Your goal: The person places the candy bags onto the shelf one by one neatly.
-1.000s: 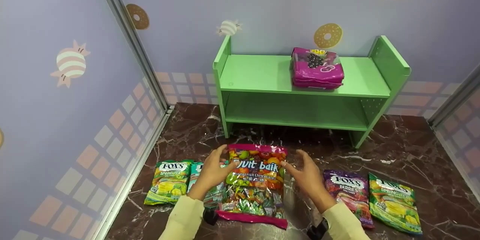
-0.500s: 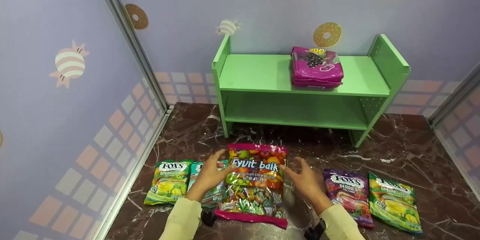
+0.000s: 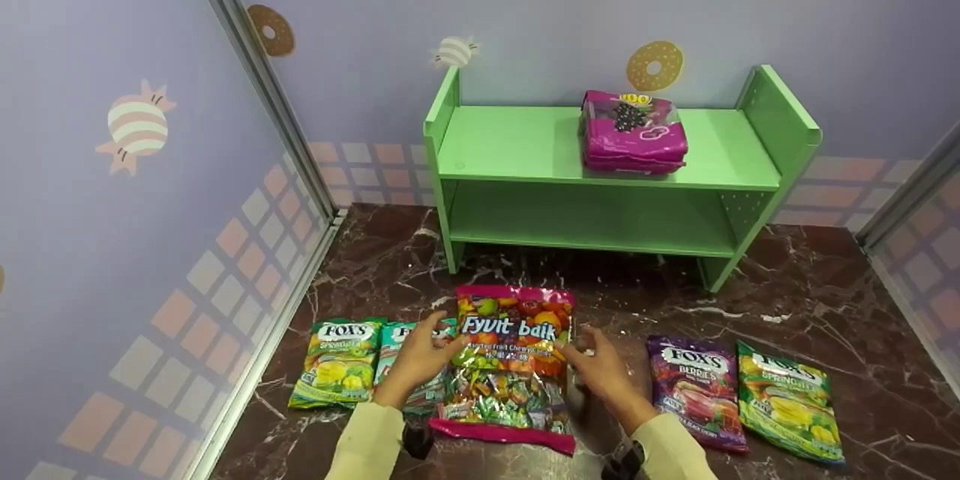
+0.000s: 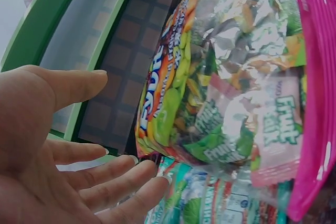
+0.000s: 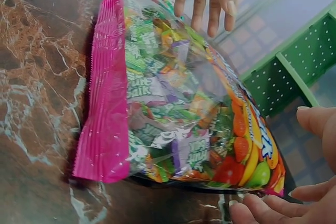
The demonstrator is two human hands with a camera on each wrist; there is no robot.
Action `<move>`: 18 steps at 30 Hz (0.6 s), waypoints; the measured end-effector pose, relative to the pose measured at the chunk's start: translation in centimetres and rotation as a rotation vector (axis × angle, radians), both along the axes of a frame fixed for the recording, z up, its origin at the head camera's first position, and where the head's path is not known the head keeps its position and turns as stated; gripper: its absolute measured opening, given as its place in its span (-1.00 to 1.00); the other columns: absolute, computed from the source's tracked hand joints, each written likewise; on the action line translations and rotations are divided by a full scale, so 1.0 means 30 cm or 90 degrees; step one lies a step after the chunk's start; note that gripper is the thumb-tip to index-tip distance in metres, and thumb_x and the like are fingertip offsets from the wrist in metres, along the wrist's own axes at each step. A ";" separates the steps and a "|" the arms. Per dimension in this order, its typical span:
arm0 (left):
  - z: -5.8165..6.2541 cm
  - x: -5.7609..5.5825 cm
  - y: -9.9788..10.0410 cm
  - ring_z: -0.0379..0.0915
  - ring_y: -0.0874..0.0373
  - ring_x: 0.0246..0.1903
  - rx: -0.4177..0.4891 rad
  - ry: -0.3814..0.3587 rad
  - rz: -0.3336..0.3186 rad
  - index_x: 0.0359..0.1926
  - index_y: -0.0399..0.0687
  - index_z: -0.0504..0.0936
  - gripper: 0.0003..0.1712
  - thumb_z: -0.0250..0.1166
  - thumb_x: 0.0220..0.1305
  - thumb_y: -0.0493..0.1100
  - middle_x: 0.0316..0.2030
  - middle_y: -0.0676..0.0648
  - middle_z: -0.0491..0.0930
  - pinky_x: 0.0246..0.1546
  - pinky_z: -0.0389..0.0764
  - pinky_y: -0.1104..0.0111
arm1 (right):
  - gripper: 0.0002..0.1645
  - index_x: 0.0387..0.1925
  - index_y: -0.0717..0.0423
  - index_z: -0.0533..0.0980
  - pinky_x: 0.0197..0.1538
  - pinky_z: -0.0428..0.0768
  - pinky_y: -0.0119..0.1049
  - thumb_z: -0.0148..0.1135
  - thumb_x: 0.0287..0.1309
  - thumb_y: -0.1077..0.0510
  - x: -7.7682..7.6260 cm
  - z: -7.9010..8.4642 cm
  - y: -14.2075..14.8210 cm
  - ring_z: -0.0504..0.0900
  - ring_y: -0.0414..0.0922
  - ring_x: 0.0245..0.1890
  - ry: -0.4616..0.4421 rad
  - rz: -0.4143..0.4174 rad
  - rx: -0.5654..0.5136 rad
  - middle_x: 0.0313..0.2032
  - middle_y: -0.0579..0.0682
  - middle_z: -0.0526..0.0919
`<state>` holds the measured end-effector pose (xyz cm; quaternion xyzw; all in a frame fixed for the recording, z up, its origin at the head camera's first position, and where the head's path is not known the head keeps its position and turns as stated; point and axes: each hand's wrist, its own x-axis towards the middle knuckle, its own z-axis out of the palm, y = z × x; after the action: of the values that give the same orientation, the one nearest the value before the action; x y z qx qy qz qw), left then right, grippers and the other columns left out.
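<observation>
A large clear bag of fruit chewy candy (image 3: 510,382) with pink ends lies on the dark marbled surface. My left hand (image 3: 416,364) is at its left side, thumb toward the printed label and fingers spread. In the left wrist view those fingers (image 4: 113,174) are straight and hold nothing. At the bag's opposite side is my right hand (image 3: 606,371), thumb near the label. The right wrist view shows its relaxed fingers (image 5: 262,211) right at the bag's edge, not curled round it. A teal candy bag (image 3: 431,394) lies partly hidden behind my left hand.
A green two-tier shelf (image 3: 517,142) stands at the back, a purple pack (image 3: 634,142) on its upper board. One green-yellow candy bag (image 3: 337,371) lies at left; a purple berries bag (image 3: 697,394) and another green-yellow bag (image 3: 791,409) lie at right. Walls (image 3: 142,262) flank both sides.
Both hands have slid slightly down along the fruit candy bag's sides, toward the person. The bag and the other packs stay in place.
</observation>
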<state>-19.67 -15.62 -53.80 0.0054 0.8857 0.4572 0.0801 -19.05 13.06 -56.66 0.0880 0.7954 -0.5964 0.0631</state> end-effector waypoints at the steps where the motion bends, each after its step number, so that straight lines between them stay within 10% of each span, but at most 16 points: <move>1: -0.004 0.000 0.000 0.52 -0.05 -0.01 0.001 -0.002 0.000 0.42 -0.18 0.21 -0.14 0.28 0.26 0.16 0.23 -0.28 0.39 -0.17 0.60 0.12 | -0.18 0.32 0.38 0.20 -0.32 0.66 -0.14 0.30 0.19 0.04 0.000 -0.005 -0.001 0.62 0.00 -0.30 -0.006 0.001 -0.004 0.11 0.38 0.47; 18: -0.070 0.004 0.010 0.52 0.04 -0.08 0.000 -0.038 -0.002 0.43 -0.18 0.20 -0.16 0.28 0.27 0.10 0.18 -0.23 0.45 -0.22 0.57 0.18 | -0.21 0.30 0.36 0.24 -0.11 0.68 -0.09 0.27 0.23 -0.03 0.014 -0.066 -0.017 0.62 0.12 0.00 -0.022 0.011 -0.024 0.14 0.37 0.49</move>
<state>-19.54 -15.32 -55.89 -0.0068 0.8828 0.4572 0.1074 -18.62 12.54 -58.63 0.0906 0.7836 -0.6089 0.0837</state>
